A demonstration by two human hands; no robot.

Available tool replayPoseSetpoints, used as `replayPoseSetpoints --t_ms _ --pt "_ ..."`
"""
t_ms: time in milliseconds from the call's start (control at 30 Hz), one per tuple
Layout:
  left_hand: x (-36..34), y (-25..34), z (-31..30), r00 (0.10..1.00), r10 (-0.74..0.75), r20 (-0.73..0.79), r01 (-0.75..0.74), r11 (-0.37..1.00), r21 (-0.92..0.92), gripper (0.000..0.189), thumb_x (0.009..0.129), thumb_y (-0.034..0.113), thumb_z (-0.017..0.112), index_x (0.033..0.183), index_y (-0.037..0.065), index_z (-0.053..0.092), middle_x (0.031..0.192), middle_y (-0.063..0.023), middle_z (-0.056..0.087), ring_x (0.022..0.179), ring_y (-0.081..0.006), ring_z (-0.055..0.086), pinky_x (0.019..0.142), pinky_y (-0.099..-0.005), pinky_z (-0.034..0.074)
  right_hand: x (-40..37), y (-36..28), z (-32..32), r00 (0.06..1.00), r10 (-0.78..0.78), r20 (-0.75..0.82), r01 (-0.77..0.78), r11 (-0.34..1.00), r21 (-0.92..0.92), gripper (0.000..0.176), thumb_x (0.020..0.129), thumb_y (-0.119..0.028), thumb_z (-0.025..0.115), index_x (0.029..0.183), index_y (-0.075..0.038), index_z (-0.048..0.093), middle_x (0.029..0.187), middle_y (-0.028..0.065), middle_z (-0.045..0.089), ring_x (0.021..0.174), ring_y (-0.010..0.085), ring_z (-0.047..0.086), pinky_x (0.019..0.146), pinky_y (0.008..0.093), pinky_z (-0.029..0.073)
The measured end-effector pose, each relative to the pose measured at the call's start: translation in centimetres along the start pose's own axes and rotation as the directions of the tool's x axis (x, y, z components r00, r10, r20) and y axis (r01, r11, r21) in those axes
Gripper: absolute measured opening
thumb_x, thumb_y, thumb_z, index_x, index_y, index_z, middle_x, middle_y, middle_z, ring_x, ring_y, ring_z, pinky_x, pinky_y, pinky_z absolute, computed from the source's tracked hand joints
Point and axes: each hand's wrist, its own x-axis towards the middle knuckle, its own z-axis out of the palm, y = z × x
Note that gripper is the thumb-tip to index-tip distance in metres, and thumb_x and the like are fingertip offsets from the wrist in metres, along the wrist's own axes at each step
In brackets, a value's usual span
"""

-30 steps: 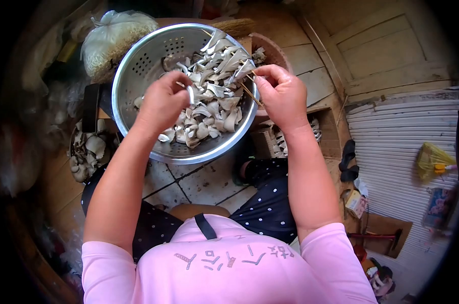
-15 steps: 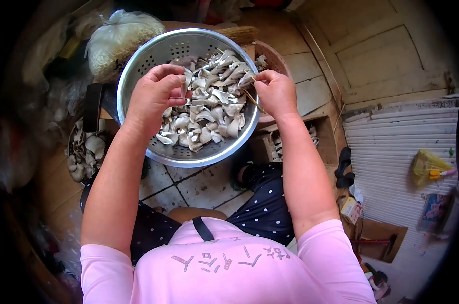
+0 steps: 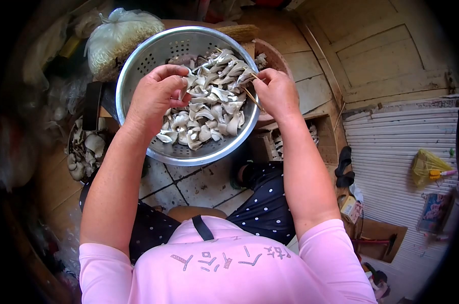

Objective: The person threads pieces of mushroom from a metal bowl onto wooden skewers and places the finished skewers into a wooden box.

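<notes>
Both forearms reach forward over a metal colander [image 3: 138,58] of mushroom pieces [image 3: 209,114]. The left hand [image 3: 156,99], fingers curled, pinches a mushroom slice [image 3: 190,81]. The right hand [image 3: 276,93], fingers closed, grips a thin skewer [image 3: 250,96] near the colander's right rim.

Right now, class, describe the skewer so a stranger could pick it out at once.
Find the big metal colander of mushroom pieces. At its right rim the right hand pinches the skewer; the left hand pinches a mushroom piece. The skewer alone is thin, straight and tan.
</notes>
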Motion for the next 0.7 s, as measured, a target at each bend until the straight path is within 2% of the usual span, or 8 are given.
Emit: replayPoseSetpoints --t_ms 67,167,300,367,400,433,500,700 --pt "0.1 0.1 0.0 1.000 -0.004 -0.008 0.004 1.000 -0.012 0.027 0.082 0.012 0.059 0.108 0.004 0.059 0.076 -0.0008 0.057 0.071 -0.0134 0.063 0.067 -0.0266 0.053 -0.7 -0.4 -0.4 0.951 -0.248 -0.187 0.226 0.965 -0.131 0.017 0.078 -0.018 0.065 0.090 -0.008 0.070 0.094 0.0150 0.067 0.092 0.0335 0.063 0.084 0.0423 0.049" --pt "0.2 -0.1 -0.1 1.000 0.014 -0.010 -0.014 1.000 -0.005 0.025 0.083 0.011 0.057 0.107 0.004 0.059 0.074 -0.0004 0.057 0.069 -0.0123 0.061 0.067 -0.0270 0.053 -1.7 -1.6 -1.1 0.883 -0.393 -0.258 0.361 0.918 -0.162 0.014 0.077 -0.017 0.066 0.088 -0.008 0.070 0.091 0.0135 0.065 0.092 0.0339 0.061 0.084 0.0427 0.049" --pt "0.5 -0.2 -0.2 1.000 0.004 -0.026 -0.006 0.998 -0.054 0.023 0.084 0.010 0.056 0.106 0.004 0.060 0.075 -0.0011 0.059 0.068 -0.0119 0.061 0.067 -0.0271 0.053 -2.9 -2.2 -1.1 0.873 -0.443 -0.206 0.432 0.897 -0.097 0.013 0.077 -0.015 0.066 0.087 -0.009 0.070 0.087 0.0129 0.065 0.089 0.0329 0.062 0.081 0.0426 0.050" --pt "0.4 0.1 -0.4 0.999 0.009 -0.050 -0.015 0.994 -0.105 0.021 0.086 0.009 0.055 0.105 0.004 0.061 0.078 -0.0028 0.062 0.067 -0.0117 0.062 0.067 -0.0274 0.054 -3.4 -1.9 -0.7 0.904 -0.427 -0.008 0.427 0.904 0.024 0.011 0.077 -0.014 0.065 0.085 -0.011 0.070 0.086 0.0119 0.064 0.084 0.0318 0.063 0.076 0.0429 0.051" --pt "0.4 0.2 -0.6 0.999 0.009 -0.051 -0.014 0.994 -0.104 0.021 0.086 0.009 0.055 0.105 0.004 0.061 0.078 -0.0028 0.062 0.067 -0.0117 0.062 0.067 -0.0274 0.054 -3.9 -2.0 -0.7 0.911 -0.387 0.143 0.395 0.919 -0.024 0.015 0.077 -0.009 0.062 0.089 -0.009 0.071 0.090 0.0126 0.066 0.087 0.0318 0.064 0.080 0.0402 0.050" --pt "0.4 0.3 -0.8 0.998 0.027 -0.060 -0.034 0.992 -0.123 0.021 0.086 0.010 0.056 0.106 0.004 0.061 0.080 -0.0036 0.064 0.067 -0.0117 0.062 0.066 -0.0273 0.054 -4.1 -2.1 -0.7 0.910 -0.388 0.144 0.395 0.918 -0.023 0.015 0.077 -0.009 0.062 0.089 -0.009 0.071 0.090 0.0126 0.066 0.087 0.0318 0.064 0.080 0.0402 0.050" --pt "0.6 0.3 -1.2 0.997 0.044 -0.069 -0.054 0.988 -0.142 0.022 0.087 0.010 0.056 0.107 0.004 0.061 0.082 -0.0045 0.065 0.067 -0.0118 0.063 0.066 -0.0273 0.054 -4.7 -2.3 -0.5 0.838 -0.309 0.449 0.394 0.913 -0.108 0.018 0.077 -0.008 0.062 0.092 -0.010 0.071 0.093 0.0128 0.066 0.090 0.0323 0.063 0.081 0.0403 0.050" --pt "0.2 1.4 -1.2 0.991 0.066 -0.119 -0.083 0.986 -0.148 0.022 0.086 0.010 0.057 0.106 0.003 0.060 0.072 -0.0002 0.058 0.066 -0.0117 0.062 0.065 -0.0264 0.054 -5.6 -3.1 1.1 0.833 -0.246 0.495 0.383 0.903 -0.197 0.024 0.078 -0.014 0.064 0.101 -0.011 0.070 0.100 0.0160 0.065 0.096 0.0333 0.063 0.084 0.0421 0.050"
